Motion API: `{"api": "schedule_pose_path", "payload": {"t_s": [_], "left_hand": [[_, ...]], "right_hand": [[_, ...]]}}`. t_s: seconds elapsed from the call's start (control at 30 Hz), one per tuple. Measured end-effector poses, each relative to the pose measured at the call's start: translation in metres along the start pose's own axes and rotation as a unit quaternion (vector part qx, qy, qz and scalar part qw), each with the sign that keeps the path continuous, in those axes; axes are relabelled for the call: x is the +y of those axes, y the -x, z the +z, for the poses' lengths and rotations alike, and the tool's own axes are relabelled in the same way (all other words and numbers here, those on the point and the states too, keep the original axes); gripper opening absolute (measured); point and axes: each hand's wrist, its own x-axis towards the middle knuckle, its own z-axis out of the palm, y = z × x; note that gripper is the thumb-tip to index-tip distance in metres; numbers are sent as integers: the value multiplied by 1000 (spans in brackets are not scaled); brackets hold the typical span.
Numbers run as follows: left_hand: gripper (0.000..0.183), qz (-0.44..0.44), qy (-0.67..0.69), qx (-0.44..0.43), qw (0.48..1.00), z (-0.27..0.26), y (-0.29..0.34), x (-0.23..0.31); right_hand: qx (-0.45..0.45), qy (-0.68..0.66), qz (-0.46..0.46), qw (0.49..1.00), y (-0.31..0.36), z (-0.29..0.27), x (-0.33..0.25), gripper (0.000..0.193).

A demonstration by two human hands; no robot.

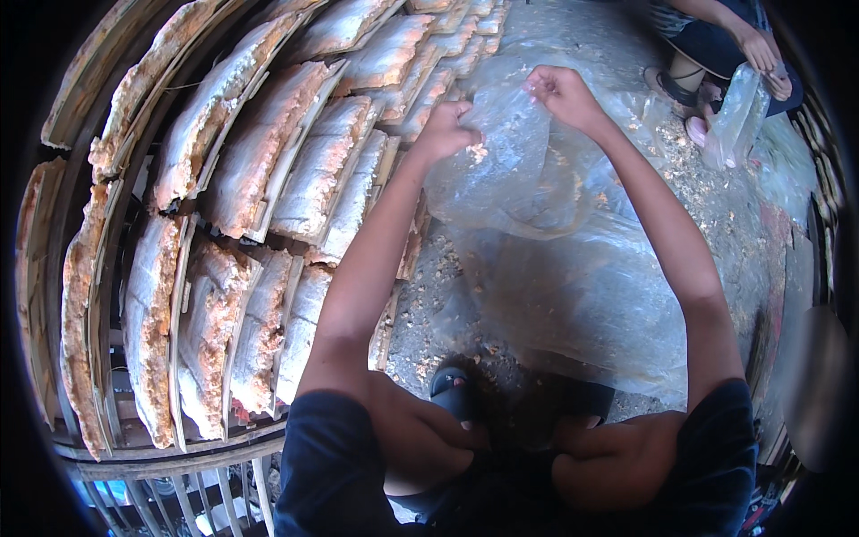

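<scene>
A clear plastic bag [519, 174] hangs in front of me, spread between my two hands. My right hand [564, 97] pinches its upper edge, fingertips pressed together. At its left edge, my left hand [445, 132] is curled with the thumb and fingers around the plastic; the exact grip is partly hidden. Small whitish-orange crumbs [477, 153] stick by my left fingertips. Beneath the bag, a large crumpled clear plastic sheet [582, 295] covers much of the ground. Close to my left arm stand tilted rows of pale slabs [255, 148] with orange, crumbly edges, backed by thin wooden boards.
Another person crouches at the far right, their hands [763, 58] holding a clear plastic bag [741, 112]. Crumbs [680, 148] litter the grey ground. A slatted wooden rail [192, 461] runs along the lower left. My sandalled foot [455, 389] is below me.
</scene>
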Motion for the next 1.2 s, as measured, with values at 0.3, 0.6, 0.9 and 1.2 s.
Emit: {"api": "schedule_pose_path", "payload": {"t_s": [0.3, 0.6, 0.9, 1.2], "left_hand": [[43, -57, 20, -85, 995, -3, 9, 6], [24, -7, 8, -100, 995, 2, -4, -9], [17, 9, 37, -161, 986, -12, -8, -44], [43, -133, -109, -121, 978, 16, -8, -21]], "right_hand": [[-9, -23, -11, 1000, -2, 2, 4, 11], [84, 28, -72, 994, -4, -3, 12, 10], [128, -16, 9, 992, 0, -27, 29, 14], [71, -31, 58, 995, -3, -17, 25, 15]]}}
